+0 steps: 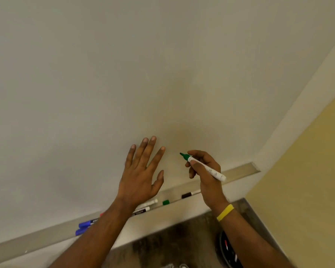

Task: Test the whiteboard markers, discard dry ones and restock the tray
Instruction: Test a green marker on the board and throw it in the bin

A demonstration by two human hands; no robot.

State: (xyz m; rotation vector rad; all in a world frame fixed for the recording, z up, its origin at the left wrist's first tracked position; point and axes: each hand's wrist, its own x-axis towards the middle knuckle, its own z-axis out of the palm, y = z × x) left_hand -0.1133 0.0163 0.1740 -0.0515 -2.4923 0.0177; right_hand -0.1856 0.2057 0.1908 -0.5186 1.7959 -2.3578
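Note:
My right hand (203, 171) grips an uncapped green marker (217, 174), white-barrelled, its green tip pointing up-left close to the whiteboard (124, 64). My left hand (141, 171) is spread flat, fingers straight, against or just off the board, left of the marker tip. Below runs the marker tray (240, 172). In it lie two blue-capped markers (85, 227), a loose green cap (166, 202), a dark-capped marker (188, 194) and white-barrelled markers (147, 206) partly hidden by my left forearm.
A yellow wall (307, 171) borders the board on the right. Below the tray the dark floor (172, 242) shows, with a round dark bin (228, 250) holding something, partly behind my right forearm. A yellow band (225, 212) circles my right wrist.

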